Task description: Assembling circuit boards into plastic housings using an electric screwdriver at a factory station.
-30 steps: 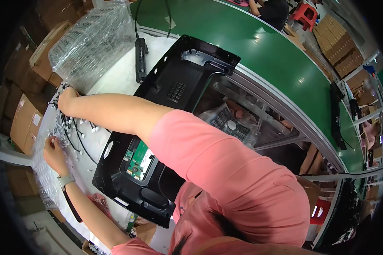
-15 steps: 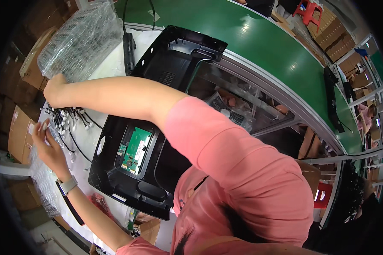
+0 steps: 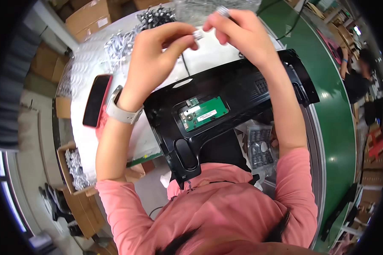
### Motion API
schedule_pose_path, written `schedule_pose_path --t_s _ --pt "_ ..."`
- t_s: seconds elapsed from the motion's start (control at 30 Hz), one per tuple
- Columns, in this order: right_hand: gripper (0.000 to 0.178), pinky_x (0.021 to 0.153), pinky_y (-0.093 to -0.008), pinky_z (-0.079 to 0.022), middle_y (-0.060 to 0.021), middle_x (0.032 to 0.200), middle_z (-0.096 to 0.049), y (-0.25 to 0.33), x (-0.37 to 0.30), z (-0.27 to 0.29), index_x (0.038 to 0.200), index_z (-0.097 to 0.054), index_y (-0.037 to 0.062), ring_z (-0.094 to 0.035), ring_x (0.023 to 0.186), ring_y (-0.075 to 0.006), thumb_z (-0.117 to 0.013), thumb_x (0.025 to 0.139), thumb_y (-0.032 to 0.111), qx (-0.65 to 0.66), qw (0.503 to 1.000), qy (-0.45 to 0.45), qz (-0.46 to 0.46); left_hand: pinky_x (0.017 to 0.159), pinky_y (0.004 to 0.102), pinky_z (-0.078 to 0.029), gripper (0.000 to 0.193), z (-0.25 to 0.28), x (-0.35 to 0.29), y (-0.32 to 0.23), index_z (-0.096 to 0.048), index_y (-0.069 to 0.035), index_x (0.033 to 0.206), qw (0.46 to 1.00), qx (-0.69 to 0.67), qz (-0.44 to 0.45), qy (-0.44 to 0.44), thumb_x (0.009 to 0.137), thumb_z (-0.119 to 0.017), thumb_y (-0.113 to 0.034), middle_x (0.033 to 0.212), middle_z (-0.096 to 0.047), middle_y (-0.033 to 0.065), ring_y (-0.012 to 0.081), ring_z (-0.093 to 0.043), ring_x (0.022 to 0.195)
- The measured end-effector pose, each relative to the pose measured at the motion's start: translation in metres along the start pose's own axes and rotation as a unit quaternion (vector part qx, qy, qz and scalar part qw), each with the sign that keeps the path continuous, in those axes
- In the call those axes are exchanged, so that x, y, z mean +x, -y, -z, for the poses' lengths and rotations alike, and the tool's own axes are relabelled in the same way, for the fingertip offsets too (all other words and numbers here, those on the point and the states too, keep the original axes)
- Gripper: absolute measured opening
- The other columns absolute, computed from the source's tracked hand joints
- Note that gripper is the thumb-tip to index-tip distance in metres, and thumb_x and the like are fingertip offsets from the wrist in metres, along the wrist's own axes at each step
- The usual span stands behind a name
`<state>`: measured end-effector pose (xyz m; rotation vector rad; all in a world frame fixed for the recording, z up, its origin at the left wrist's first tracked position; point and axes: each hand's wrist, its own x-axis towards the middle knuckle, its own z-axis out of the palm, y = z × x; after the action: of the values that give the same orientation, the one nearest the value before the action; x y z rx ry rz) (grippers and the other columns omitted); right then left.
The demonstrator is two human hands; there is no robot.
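My left hand (image 3: 157, 57) pinches a small white connector (image 3: 198, 35) between thumb and fingers. Close by on the right, my right hand (image 3: 247, 38) is closed around another small pale connector (image 3: 222, 12), its end poking out above the fingers. Both hands are raised over the far side of a black plastic housing (image 3: 238, 91). Set into that housing is a green circuit board (image 3: 208, 114) with a white label, and a smaller green board (image 3: 192, 102) lies beside it. Below my left hand a dark cable (image 3: 186, 67) runs down toward the housing; where it starts is hidden.
Bundles of white-and-black cables (image 3: 125, 44) lie on the white table at the back left. A phone in a red case (image 3: 97, 101) rests near its left edge. The green conveyor belt (image 3: 336, 127) runs along the right. A cardboard box of parts (image 3: 70, 170) stands lower left.
The view has turned left. My right arm, earlier stretched across to the cables, is drawn back; both hands now hold connectors close together above the housing. My left hand has moved over from the left.
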<state>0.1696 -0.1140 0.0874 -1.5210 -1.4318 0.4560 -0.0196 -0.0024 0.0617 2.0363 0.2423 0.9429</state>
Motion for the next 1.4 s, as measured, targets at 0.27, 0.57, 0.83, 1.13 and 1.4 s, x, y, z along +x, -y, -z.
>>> schedule_pose_path --t_s 0.27,0.57,0.83,1.13,1.4 --pt "0.023 0.054 -0.0275 -0.041 -0.0015 0.062 -0.059 0.007 -0.035 -0.020 0.085 -0.070 0.0036 -0.056 0.059 -0.0108 -0.063 0.092 0.024 -0.073 0.992 -0.012 0.104 0.073 0.0257 -0.051 0.015 -0.011 -0.017 -0.030 -0.069 0.003 0.102 0.998 -0.037 0.044 0.026 0.088 -0.065 0.002 0.088 -0.071 0.0079 0.0129 -0.067 0.080" --pt "0.014 0.055 -0.0244 -0.041 -0.0058 0.061 -0.060 0.035 -0.062 -0.042 0.083 -0.068 -0.0050 -0.056 0.061 -0.0065 -0.068 0.084 0.009 -0.063 0.995 0.083 0.009 0.064 0.0279 -0.052 0.018 -0.007 -0.051 -0.054 -0.069 0.002 0.101 0.961 0.262 -0.082 0.041 0.083 -0.070 0.001 0.081 -0.070 0.0082 0.0190 -0.068 0.070" --pt "0.028 0.053 -0.0426 -0.048 -0.0149 0.062 -0.060 -0.015 -0.100 -0.069 0.064 -0.058 0.0032 -0.060 0.057 -0.0363 -0.065 0.086 0.018 -0.255 0.951 0.127 0.119 0.061 0.0339 -0.054 0.008 -0.014 -0.089 -0.005 -0.068 -0.004 0.079 0.902 0.390 -0.116 0.147 0.071 -0.070 -0.003 0.069 -0.067 0.0117 0.0277 -0.069 0.067" --pt "0.013 0.054 -0.0433 -0.050 -0.0134 0.064 -0.064 -0.065 -0.115 -0.073 0.086 -0.059 0.0070 -0.064 0.061 -0.0360 -0.065 0.089 0.019 -0.377 0.924 0.057 0.017 0.059 0.0418 -0.049 0.013 -0.016 -0.089 0.002 -0.070 -0.006 0.078 0.824 0.496 0.026 0.272 0.069 -0.078 -0.009 0.071 -0.066 0.0115 0.0322 -0.065 0.068" --pt "0.014 0.051 -0.0430 -0.050 -0.0133 0.065 -0.065 -0.075 -0.120 -0.085 0.100 -0.054 0.0095 -0.065 0.060 -0.0358 -0.062 0.093 0.018 -0.352 0.935 0.023 0.026 0.055 0.0396 -0.051 0.008 -0.013 -0.076 0.007 -0.065 -0.007 0.070 0.794 0.493 -0.141 0.325 0.066 -0.072 -0.007 0.068 -0.064 0.0086 0.0299 -0.066 0.065"
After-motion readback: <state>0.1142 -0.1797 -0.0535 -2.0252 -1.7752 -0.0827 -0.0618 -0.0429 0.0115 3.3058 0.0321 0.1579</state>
